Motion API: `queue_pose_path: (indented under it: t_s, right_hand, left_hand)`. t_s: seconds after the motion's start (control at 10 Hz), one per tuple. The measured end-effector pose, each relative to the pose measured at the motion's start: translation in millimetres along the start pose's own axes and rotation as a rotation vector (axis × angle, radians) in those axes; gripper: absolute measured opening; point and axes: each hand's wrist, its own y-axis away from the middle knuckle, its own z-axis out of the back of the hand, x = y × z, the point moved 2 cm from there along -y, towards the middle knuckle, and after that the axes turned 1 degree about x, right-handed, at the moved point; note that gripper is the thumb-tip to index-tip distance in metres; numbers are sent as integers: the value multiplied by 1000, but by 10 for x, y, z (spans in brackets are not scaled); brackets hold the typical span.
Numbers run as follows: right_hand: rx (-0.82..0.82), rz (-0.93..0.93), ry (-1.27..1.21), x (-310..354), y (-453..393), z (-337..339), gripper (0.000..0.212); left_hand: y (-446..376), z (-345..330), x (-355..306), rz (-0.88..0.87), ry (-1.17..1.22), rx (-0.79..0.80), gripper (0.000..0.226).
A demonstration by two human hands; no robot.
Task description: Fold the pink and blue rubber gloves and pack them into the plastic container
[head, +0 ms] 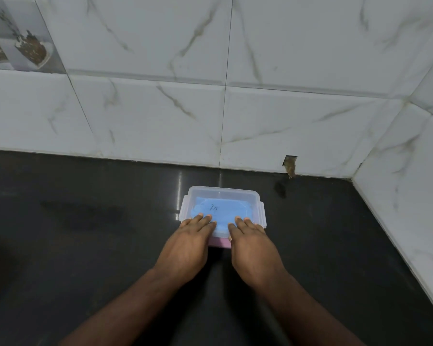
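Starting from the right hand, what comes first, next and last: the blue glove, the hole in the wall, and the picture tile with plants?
Measured from the right hand:
1. The folded blue rubber glove, right under its fingertips inside the clear plastic container.
2. The small broken hole at the bottom of the white tiled wall, farther back and slightly right.
3. The decorative plant-picture tile, far off in the upper left corner.

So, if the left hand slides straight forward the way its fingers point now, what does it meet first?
The left hand lies flat on the blue glove inside the plastic container. Straight ahead is only more glove, then probably the container's far wall; depth is hard to judge.
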Motion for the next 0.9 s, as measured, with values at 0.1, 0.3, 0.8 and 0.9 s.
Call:
queue_pose_path:
  t_s: [0.1,0.3,0.8,0.9]
  right_hand:
    - [-7,-15,20,-55,-236,76,54]
    - [-10,-34,-18,-188,-642,126,49]
    - [96,-141,-35,-141,-872,383,39]
    - [58,-147,-9,-50,-842,504,41]
  left_hand:
    - [-254,-18,92,-14,19,-8,54]
    - [-617,-36,233,-20,44,-17,48]
    - [-901,192,293,-23,-80,210,57]
    - [-823,238,165,37,-145,187,64]
